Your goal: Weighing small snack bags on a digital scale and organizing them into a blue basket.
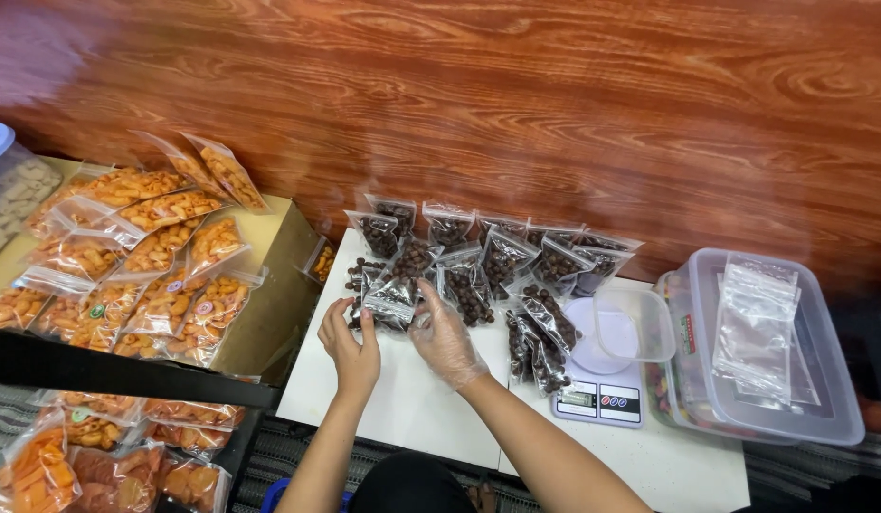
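My left hand (350,344) is bare and my right hand (445,340) wears a thin clear glove. Both grip one small clear zip bag of dark brown round snacks (395,294), left hand at its left edge, right hand at its right edge, just above the white table (402,399). Behind and to the right, several filled bags of the same dark snacks (492,256) lean against the wooden wall.
A small digital kitchen scale (602,394) carries an empty clear tub (635,323). A large lidded clear box (820,380) has empty zip bags (756,323) on top. Bags of orange snacks (146,275) fill a cardboard box on the left.
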